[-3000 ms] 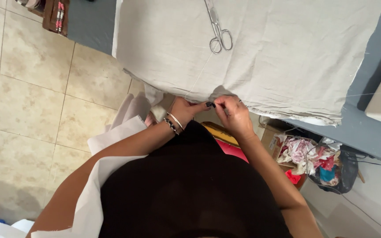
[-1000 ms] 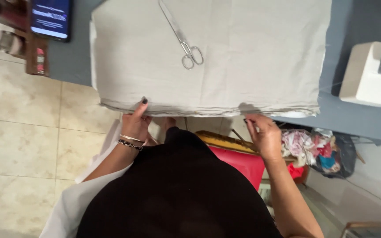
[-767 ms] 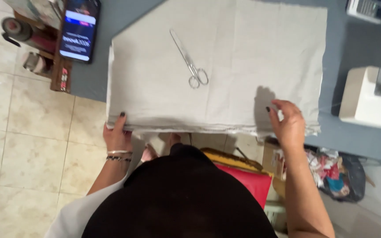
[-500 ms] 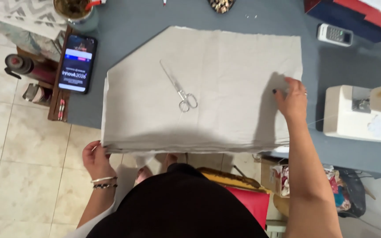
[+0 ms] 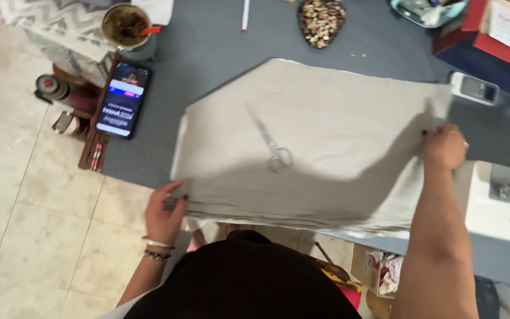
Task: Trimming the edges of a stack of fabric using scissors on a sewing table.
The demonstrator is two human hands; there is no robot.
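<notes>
1. Grey-blue tabletop [image 5: 219,41]: broad flat surface carrying nearly everything; near edge running along the tiled floor [image 5: 36,236].
2. Large pale beige folded cloth [image 5: 326,118]: spread flat across the middle of the tabletop, far left corner cut off at a slant, near edge hanging slightly over the tabletop's front; stacked layers showing along that near edge, likely kept aligned by being pinned at two corners.
3. White sewing machine [image 5: 497,207]: standing at the right edge, just beside the cloth, only partly in view.
4. Right hand [image 5: 445,146]: resting on the cloth's right edge, fingers curled over it; grip closed on the fabric's border, seemingly to keep that side taut.
5. Left hand [image 5: 165,208]: at the near-left corner, thumb on top and fingers under the layers; grip pinching the cloth's corner, bracelets at the wrist.
6. Black smartphone with lit screen [image 5: 123,99]: lying face up on a narrow dark wooden tray [image 5: 90,155] at the tabletop's left edge, well apart from the hands.
7. Silver metal scissors [image 5: 271,145]: lying shut on the middle of the cloth, handles toward the near side, possibly serving as a weight.
8. Round cup with brown contents and a red straw-like stick [image 5: 126,25]: at the far left corner.
9. Dark shallow dish heaped with small beads or buttons [image 5: 321,20]: at the far edge; exact contents too small to tell.
10. Small white remote-like device with a screen [image 5: 474,88]: just beyond the cloth's far-right corner.
</notes>
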